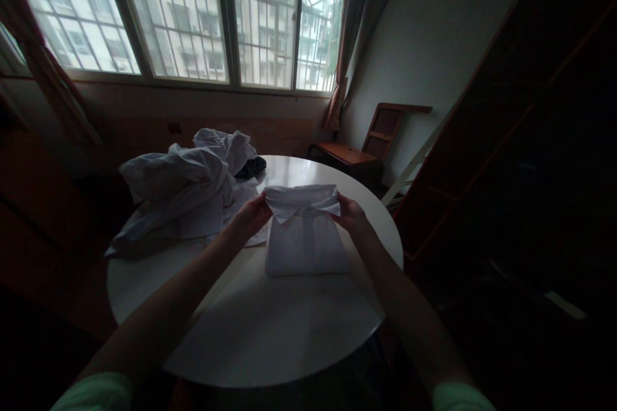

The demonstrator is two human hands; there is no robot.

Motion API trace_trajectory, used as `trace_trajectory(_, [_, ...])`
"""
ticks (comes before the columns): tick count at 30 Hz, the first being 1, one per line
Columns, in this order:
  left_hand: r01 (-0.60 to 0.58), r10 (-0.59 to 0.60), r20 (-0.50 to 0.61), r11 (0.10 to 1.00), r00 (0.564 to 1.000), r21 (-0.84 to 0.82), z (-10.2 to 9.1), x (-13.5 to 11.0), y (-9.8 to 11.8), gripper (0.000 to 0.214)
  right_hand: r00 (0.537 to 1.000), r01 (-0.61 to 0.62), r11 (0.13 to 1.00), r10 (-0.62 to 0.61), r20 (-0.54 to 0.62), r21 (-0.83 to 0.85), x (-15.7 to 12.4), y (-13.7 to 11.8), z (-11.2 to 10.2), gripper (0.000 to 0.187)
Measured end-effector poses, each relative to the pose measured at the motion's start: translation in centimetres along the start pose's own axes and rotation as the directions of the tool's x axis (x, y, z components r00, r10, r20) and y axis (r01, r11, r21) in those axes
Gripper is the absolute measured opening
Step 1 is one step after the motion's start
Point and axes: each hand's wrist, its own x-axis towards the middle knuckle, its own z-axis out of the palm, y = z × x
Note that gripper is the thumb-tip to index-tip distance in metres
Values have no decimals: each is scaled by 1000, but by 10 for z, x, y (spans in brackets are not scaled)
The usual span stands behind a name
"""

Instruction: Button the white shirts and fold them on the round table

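A white collared shirt [308, 247], folded into a neat rectangle, lies on a round white table [270, 327] in front of me. Its collar faces the far side and its button strip runs down the middle. At the collar's left end, my left hand [255, 213] has its fingers closed on the cloth. My right hand [351, 213] grips the right end of the collar in the same way. Some fingertips are hidden behind the fabric. The room is dim, so fine detail is hard to make out.
A rumpled heap of white clothes [187, 180] covers the table's far left, with a dark bundle [251, 167] beside it. Beyond the table stand a wooden chair [349, 153] and barred windows [263, 38]. Dark wooden furniture [501, 141] rises on the right.
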Motion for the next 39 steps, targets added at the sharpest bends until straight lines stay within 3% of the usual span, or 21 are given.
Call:
trace_trajectory(4, [1, -1, 5, 1000, 1000, -30, -5, 2, 0, 22, 999, 38, 999, -38, 21, -20, 1, 0, -1, 9])
trace_trajectory(12, [-43, 35, -49, 985, 998, -166, 4, -6, 5, 28, 998, 52, 989, -57, 32, 137, 3, 4, 1, 7])
trace_trajectory(16, [-63, 56, -56, 989, 997, -131, 2, -4, 3, 22, 998, 59, 982, -61, 8, 178, 1, 2, 4, 6])
trace_trajectory(23, [-59, 61, 59, 997, 996, -44, 4, -6, 1, 18, 993, 115, 992, -116, 19, 58, 0, 1, 5, 4])
trace_trajectory(30, [10, -23, 114, 994, 993, 113, -3, -3, -9, 5, 993, -53, 995, 44, 107, 84, -1, 1, 4, 7])
trace_trajectory(39, [-88, 81, 76, 993, 994, 84, -5, 0, -11, 4, 984, 102, 993, -111, 138, 66, 2, 7, 5, 7])
